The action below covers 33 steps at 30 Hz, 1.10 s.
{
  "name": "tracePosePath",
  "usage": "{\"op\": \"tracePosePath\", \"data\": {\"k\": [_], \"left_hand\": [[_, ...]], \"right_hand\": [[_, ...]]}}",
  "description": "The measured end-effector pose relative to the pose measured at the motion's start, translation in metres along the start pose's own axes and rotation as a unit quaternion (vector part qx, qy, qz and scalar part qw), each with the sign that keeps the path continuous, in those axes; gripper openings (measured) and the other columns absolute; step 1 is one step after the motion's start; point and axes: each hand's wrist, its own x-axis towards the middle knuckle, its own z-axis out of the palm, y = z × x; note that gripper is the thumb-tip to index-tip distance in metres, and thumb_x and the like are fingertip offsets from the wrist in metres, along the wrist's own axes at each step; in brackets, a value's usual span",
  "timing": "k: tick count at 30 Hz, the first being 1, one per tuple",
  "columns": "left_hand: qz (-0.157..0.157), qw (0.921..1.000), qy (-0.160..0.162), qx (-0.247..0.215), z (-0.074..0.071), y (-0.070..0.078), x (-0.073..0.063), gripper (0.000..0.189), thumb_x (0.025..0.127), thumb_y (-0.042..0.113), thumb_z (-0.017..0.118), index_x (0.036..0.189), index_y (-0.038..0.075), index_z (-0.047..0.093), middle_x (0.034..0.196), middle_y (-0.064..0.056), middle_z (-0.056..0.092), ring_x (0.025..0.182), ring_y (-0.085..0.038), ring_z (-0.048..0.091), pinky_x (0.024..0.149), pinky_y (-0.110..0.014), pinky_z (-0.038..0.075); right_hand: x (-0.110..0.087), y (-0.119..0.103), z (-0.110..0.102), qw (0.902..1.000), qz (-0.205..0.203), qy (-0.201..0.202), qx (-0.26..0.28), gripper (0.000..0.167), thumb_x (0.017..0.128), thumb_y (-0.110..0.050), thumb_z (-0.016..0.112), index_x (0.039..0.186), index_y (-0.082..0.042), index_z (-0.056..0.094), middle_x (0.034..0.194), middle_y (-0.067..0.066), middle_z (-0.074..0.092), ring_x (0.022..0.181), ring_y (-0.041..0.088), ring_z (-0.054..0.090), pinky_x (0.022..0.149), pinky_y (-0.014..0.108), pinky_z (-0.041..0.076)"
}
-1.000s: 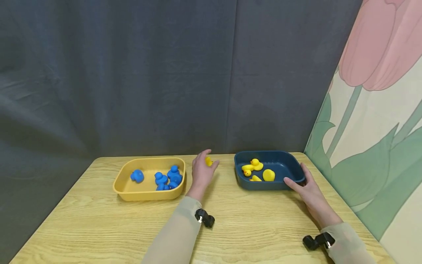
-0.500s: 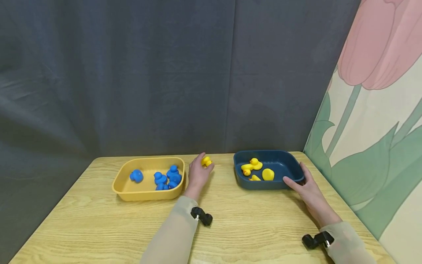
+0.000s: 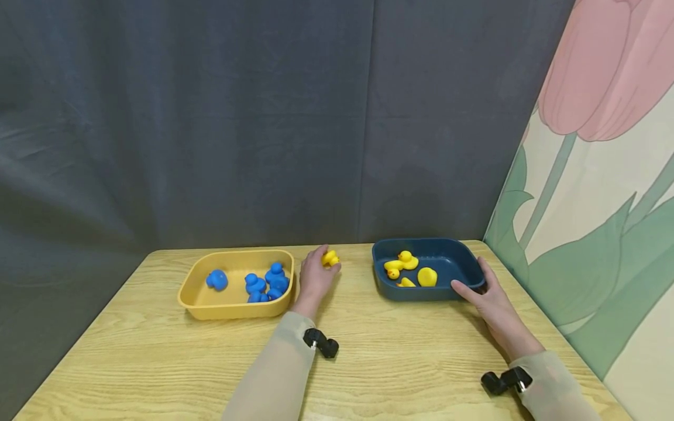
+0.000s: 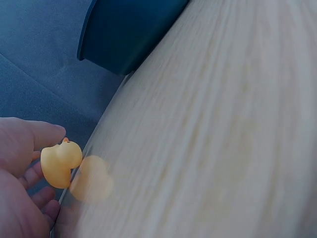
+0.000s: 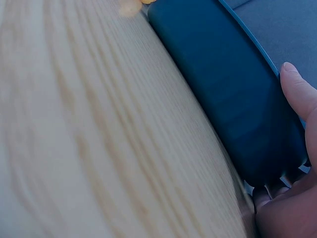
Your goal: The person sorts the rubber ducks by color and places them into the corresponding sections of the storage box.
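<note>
My left hand [image 3: 316, 278] is at the back middle of the table, its thumb and fingers curled round a yellow rubber duck [image 3: 330, 258]. In the left wrist view the duck [image 4: 59, 163] sits between the thumb and the fingers, right by the tabletop. My right hand [image 3: 497, 310] grips the near right corner of a dark blue tub [image 3: 416, 294], thumb over the rim and fingers round the outer end wall. Several yellow rubber ducks [image 3: 408, 261] lie in that tub, mostly toward its left side.
A yellow tub [image 3: 231, 311] with several blue rubber ducks [image 3: 255, 283] stands left of my left hand. The wooden table [image 3: 400, 356] ends at a dark grey curtain [image 3: 263, 146] behind, and a tulip-patterned panel [image 3: 590, 245] borders the right side.
My left hand has come slightly left, and its thumb has closed in toward the yellow duck, which shows more clearly now. The right hand keeps its grip on the dark blue tub.
</note>
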Motion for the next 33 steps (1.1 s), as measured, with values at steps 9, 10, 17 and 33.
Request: {"op": "tracePosePath", "data": {"k": [9,10,17,33], "left_hand": [[0.025,0.9991,-0.009,0.033,0.0017,0.0019,-0.0024,0.048,0.095,0.011,0.088,0.14,0.005,0.073,0.134,-0.017,0.07,0.12,-0.042,0.062,0.107,-0.058,0.049],[0.028,0.9988,-0.012,0.038,0.0018,0.0024,-0.003,0.047,0.095,0.011,0.089,0.139,0.006,0.074,0.133,-0.017,0.071,0.118,-0.042,0.062,0.105,-0.058,0.049],[0.038,0.9973,-0.02,0.06,0.0024,0.0042,-0.0055,0.042,0.093,0.011,0.091,0.133,0.009,0.076,0.129,-0.014,0.073,0.115,-0.039,0.062,0.101,-0.057,0.05],[0.036,0.9971,-0.014,0.065,0.0045,0.0075,-0.0065,0.047,0.095,0.013,0.089,0.139,0.009,0.072,0.128,-0.014,0.074,0.113,-0.039,0.064,0.1,-0.055,0.05]], "right_hand": [[-0.0009,-0.0016,0.0004,1.0,0.0,0.003,0.0,0.112,0.11,-0.037,0.072,0.175,-0.023,-0.018,0.182,0.013,-0.018,0.167,0.046,-0.005,0.133,0.064,0.006],[-0.0009,-0.0018,0.0005,1.0,0.0,0.003,0.0,0.112,0.11,-0.037,0.072,0.175,-0.023,-0.018,0.182,0.013,-0.018,0.167,0.046,-0.005,0.133,0.064,0.006],[-0.0007,-0.0015,0.0004,1.0,0.001,0.002,0.003,0.111,0.111,-0.035,0.071,0.175,-0.022,-0.019,0.182,0.013,-0.019,0.167,0.046,-0.005,0.133,0.065,0.006],[-0.0021,-0.0024,0.0009,0.9998,-0.009,-0.003,0.016,0.111,0.111,-0.035,0.071,0.175,-0.021,-0.019,0.182,0.012,-0.02,0.167,0.045,-0.005,0.134,0.062,0.006]]}}
